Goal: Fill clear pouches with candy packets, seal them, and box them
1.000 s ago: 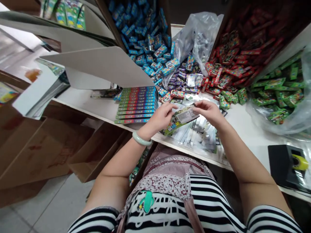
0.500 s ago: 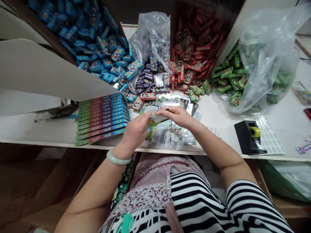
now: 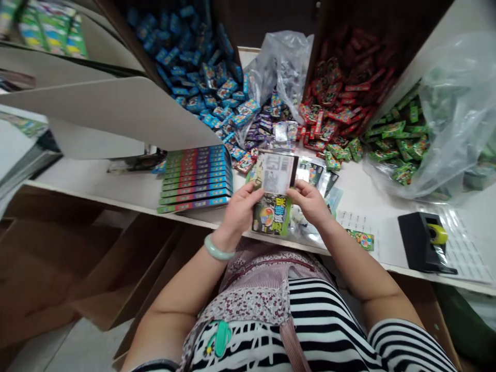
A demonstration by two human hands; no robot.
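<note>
Between both hands I hold a printed packaging card (image 3: 273, 175), upright in front of me above the counter's front edge. Its upper panel is pale with a barcode and small print; the lower panel is dark and green with large yellow lettering. My left hand (image 3: 241, 207) pinches its left edge, thumb on the front. My right hand (image 3: 311, 202) is closed on the right edge at the same height. Behind and right of the card lie clear plastic sleeves and more printed cards (image 3: 312, 168), partly hidden by my right hand.
At left stands a row of striped flat boxes (image 3: 196, 178). Heaps of small blue boxes (image 3: 217, 88), purple boxes (image 3: 261, 126), red boxes (image 3: 329, 113) and green boxes (image 3: 405, 139) lie behind. A black tape dispenser (image 3: 418, 240) and a small green card (image 3: 361, 239) are at right.
The card has been turned up from nearly flat, so its printed face now shows. My hands have moved slightly apart. The view has swung left, shifting the scene rightward.
</note>
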